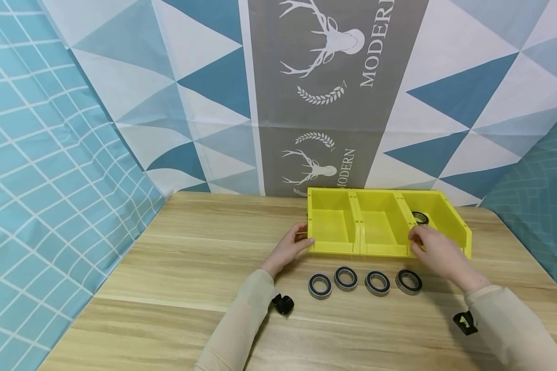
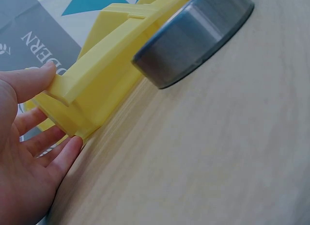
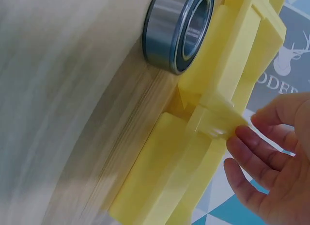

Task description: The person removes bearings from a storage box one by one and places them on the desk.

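Observation:
A yellow three-compartment parts bin (image 1: 334, 249) stands at the back of the table. My left hand (image 1: 290, 246) grips its left end, thumb on the front rim and fingers against the side wall. My right hand (image 1: 438, 252) is at the divider between the middle and right compartments; in the right wrist view, its thumb and fingertips pinch the divider's front edge (image 3: 227, 116). One ball bearing (image 1: 420, 218) lies in the right compartment, partly hidden by a wall. Several more bearings, among them a left one (image 1: 320, 294) and a right one (image 1: 415, 290), lie in a row before the bin.
The wooden table (image 1: 167, 288) reaches back to a patterned cloth backdrop (image 1: 213, 103). Blue cloth hangs at the left and right sides. A black wrist device (image 1: 284, 304) sits by the left sleeve, and another (image 1: 465, 323) by the right sleeve.

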Action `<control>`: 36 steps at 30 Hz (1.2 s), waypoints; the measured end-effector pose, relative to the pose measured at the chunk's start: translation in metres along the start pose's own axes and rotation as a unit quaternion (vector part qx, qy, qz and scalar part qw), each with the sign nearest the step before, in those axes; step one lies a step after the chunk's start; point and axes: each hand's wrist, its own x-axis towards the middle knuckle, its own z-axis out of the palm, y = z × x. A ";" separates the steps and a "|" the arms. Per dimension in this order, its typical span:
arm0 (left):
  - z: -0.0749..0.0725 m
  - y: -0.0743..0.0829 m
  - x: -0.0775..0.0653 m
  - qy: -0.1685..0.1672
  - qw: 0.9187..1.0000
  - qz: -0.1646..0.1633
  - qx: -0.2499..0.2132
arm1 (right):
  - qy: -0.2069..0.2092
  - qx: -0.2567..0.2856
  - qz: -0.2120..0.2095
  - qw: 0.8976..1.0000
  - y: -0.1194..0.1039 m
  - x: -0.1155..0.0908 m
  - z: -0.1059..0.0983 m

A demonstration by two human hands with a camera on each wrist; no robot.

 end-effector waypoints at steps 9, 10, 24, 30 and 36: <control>0.000 -0.002 0.002 -0.001 1.000 0.001 -0.003 | 0.025 0.027 0.042 0.998 0.013 0.001 -0.007; 0.000 -0.002 0.002 -0.001 1.000 0.002 -0.002 | 0.025 0.029 0.045 0.998 0.015 0.001 -0.007; -0.001 -0.001 0.001 -0.004 1.000 0.002 -0.001 | -0.010 0.021 0.063 0.998 0.033 0.008 -0.003; -0.001 -0.002 0.003 -0.010 1.000 -0.003 -0.006 | -0.023 0.008 0.066 0.998 0.040 0.014 0.000; 0.000 -0.002 0.002 -0.011 1.000 -0.004 -0.010 | -0.075 0.004 0.080 0.994 0.042 0.021 0.000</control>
